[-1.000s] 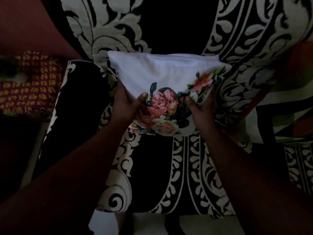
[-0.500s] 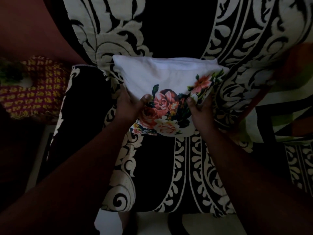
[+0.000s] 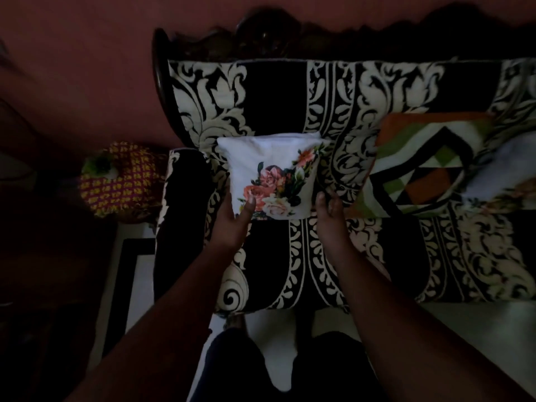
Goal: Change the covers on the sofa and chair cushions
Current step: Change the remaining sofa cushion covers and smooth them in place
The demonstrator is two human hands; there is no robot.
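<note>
**Floral cushion being seated at sofa's left end**

Floral-cover cushion [image 3: 272, 175] leans on the sofa [image 3: 406, 256] backrest, beside the left armrest. Left hand [image 3: 232, 224] grips its lower-left corner, thumb on the front. Right hand [image 3: 329, 210] sits at the lower-right corner, fingers relaxed, not clamped. Risk: one-sided hold, so cushion may tip forward on release. Geometric-cover cushion [image 3: 426, 166] is near right.

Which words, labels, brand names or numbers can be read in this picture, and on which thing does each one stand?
None: no readable text shows anywhere in the head view.
The white floral cushion, held between the left hand and the right hand, bears only printed roses.
The black-and-cream sofa and the geometric cushion bear only patterns.
</note>
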